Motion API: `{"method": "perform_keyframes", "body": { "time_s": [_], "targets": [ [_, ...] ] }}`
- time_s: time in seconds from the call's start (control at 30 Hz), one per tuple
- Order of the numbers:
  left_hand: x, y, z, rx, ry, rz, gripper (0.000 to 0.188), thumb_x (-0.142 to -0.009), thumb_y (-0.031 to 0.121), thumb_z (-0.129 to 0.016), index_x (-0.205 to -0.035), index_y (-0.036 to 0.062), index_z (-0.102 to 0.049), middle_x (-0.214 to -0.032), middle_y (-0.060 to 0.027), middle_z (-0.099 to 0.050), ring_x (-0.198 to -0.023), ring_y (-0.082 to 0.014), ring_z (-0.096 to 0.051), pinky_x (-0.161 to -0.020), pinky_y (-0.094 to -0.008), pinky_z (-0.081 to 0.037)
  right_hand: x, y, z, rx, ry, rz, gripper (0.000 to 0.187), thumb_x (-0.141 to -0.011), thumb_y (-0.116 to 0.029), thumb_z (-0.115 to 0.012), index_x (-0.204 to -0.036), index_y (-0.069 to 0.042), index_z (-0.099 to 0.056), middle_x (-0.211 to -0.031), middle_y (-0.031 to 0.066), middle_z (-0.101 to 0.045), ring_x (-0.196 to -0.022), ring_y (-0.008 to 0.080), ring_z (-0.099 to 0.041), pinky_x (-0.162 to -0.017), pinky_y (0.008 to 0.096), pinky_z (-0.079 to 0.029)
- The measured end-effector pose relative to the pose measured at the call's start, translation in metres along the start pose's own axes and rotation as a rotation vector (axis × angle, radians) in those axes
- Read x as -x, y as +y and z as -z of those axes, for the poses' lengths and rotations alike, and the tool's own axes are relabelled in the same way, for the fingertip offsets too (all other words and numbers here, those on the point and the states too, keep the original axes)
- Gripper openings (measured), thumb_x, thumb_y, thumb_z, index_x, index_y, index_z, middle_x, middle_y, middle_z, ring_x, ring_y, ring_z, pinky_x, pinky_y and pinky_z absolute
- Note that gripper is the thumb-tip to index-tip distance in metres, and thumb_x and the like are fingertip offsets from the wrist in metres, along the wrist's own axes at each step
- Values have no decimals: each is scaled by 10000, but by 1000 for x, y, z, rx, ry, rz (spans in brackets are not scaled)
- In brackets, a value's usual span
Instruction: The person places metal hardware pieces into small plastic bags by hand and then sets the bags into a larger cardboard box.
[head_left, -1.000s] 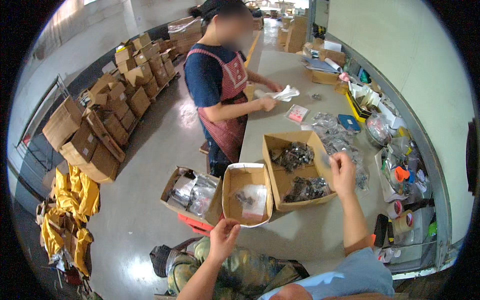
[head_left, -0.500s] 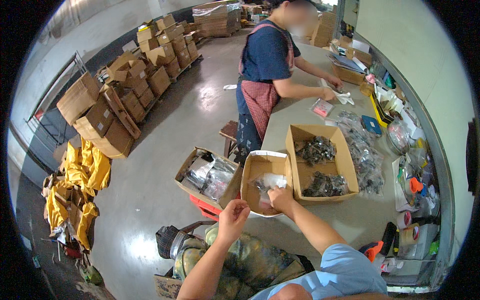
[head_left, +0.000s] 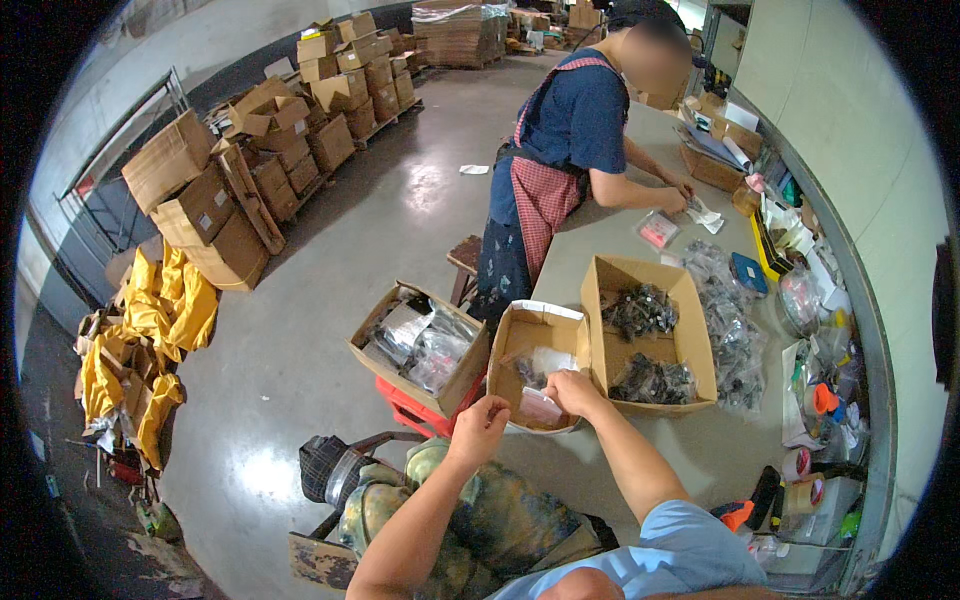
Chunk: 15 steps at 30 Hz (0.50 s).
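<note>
My right hand [head_left: 574, 392] reaches into the small cardboard box [head_left: 541, 311] at the table's near edge. Its fingers are closed on the edge of a small plastic bag [head_left: 540, 405], clear with a pinkish tint. Behind that bag, other clear and whitish bags [head_left: 552, 360] lie in the same box. My left hand [head_left: 481, 430] is held just outside the box's near left corner, fingers pinched together. Whether anything is between those fingers is hidden.
A larger carton [head_left: 655, 393] with two heaps of dark bagged parts stands to the right. On the left, another carton [head_left: 432, 391] of bagged items rests on a red stool [head_left: 402, 402]. Across the table [head_left: 590, 237], a co-worker [head_left: 580, 120] in a checked apron handles small white pieces.
The view has shifted slightly. My right hand has lifted the pinkish bag into clearer sight, and my left hand is closer to the box. The co-worker leans a little differently.
</note>
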<state>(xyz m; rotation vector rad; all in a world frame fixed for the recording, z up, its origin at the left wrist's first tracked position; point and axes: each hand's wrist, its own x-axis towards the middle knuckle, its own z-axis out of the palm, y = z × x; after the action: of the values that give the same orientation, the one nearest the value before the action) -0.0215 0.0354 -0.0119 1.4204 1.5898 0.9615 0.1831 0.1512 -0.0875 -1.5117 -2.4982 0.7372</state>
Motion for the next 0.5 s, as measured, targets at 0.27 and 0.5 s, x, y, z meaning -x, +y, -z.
{"method": "perform_keyframes", "body": {
  "time_s": [0.27, 0.5],
  "targets": [
    [-10, -29, -21, 25, -18, -37, 193, -860, 155, -533, -963, 6, -600, -777, -151, -630, -725, -256, -630, -662, -340, -483, -2, -11, 11, -239, -124, -104, 264, -833, -280, -609, -743, -32, -611, -751, 188, -624, -761, 345, -611, -676, 456, -463],
    [-8, -22, -23, 75, -12, 23, 196, -866, 152, -515, -965, 2, -593, -806, -152, -644, -769, -276, -639, -693, -352, -490, 0, -5, -16, 95, -23, 22, 180, -797, -221, -567, -753, -47, -583, -881, 163, -627, -845, 338, -593, -732, 441, -454]
  ]
}}
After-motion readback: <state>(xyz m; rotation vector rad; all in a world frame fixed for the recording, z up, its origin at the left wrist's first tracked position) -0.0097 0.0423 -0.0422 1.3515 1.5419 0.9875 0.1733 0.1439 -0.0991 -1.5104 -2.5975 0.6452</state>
